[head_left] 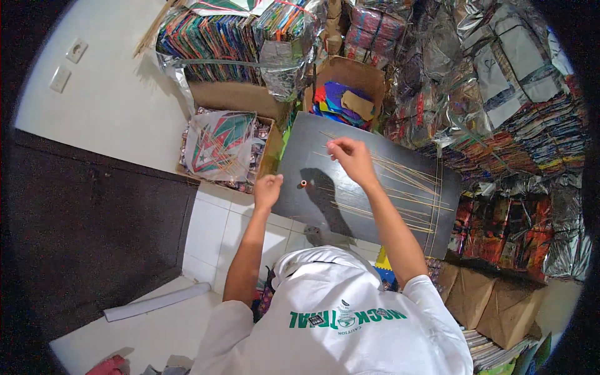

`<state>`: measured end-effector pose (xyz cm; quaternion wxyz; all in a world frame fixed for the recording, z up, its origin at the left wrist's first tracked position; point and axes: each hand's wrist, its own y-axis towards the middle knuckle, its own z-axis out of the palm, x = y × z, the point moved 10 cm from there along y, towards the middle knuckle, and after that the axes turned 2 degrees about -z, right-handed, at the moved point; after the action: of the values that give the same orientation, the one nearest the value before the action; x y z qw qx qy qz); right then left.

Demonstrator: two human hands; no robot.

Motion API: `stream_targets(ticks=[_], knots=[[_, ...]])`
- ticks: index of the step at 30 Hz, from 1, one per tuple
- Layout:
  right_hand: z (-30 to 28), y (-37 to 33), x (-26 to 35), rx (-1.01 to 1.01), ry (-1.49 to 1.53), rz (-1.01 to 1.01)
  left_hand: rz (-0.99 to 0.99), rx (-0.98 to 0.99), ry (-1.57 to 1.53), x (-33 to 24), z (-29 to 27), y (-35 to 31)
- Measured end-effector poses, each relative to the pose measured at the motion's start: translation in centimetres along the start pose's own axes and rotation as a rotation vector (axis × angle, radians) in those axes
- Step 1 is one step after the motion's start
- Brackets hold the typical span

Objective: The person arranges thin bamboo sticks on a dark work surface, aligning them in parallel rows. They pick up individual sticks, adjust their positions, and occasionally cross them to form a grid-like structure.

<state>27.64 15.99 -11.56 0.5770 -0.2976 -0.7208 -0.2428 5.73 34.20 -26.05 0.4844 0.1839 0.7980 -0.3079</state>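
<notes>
Over the dark grey tabletop, my right hand is raised with thumb and fingertips pinched together. What it pinches is too fine to make out. Several thin bamboo sticks lie spread on the tabletop below and to the right of that hand, and some pass behind it. My left hand is closed at the table's left edge, its fingers curled together; anything inside is hidden or too small to see. Between the hands stands a small reddish-brown, ring-topped spool, beside my right arm's shadow.
A cardboard box at the left holds a kite-like sheet with sticks. Behind the table, another box contains coloured pieces. Stacks of wrapped, folded goods rise at the back and right. A white roll lies on the floor.
</notes>
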Motion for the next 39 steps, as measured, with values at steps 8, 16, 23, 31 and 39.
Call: stream_targets(ticks=[8, 16, 23, 31, 39], knots=[[6.0, 0.9, -3.3, 0.259, -0.280, 0.002, 0.049, -0.009, 0.571, -0.2, 1.5, -3.5], [7.2, -0.7, -3.6, 0.473, -0.704, -0.032, 0.244, -0.271, 0.613, -6.9, -1.8, -5.5], [7.1, -1.1, -1.5, 0.422, -0.583, -0.138, 0.335, -0.122, 0.309, -10.4, 1.8, -2.7], [5.5, -1.6, -0.4, 0.317, -0.488, -0.167, 0.374, -0.061, 0.063, -9.5, 4.7, 1.5], [-2.0, -4.3, -1.6, 0.126, -0.379, -0.113, 0.078, -0.099, 0.291, -6.8, 3.3, 4.7]])
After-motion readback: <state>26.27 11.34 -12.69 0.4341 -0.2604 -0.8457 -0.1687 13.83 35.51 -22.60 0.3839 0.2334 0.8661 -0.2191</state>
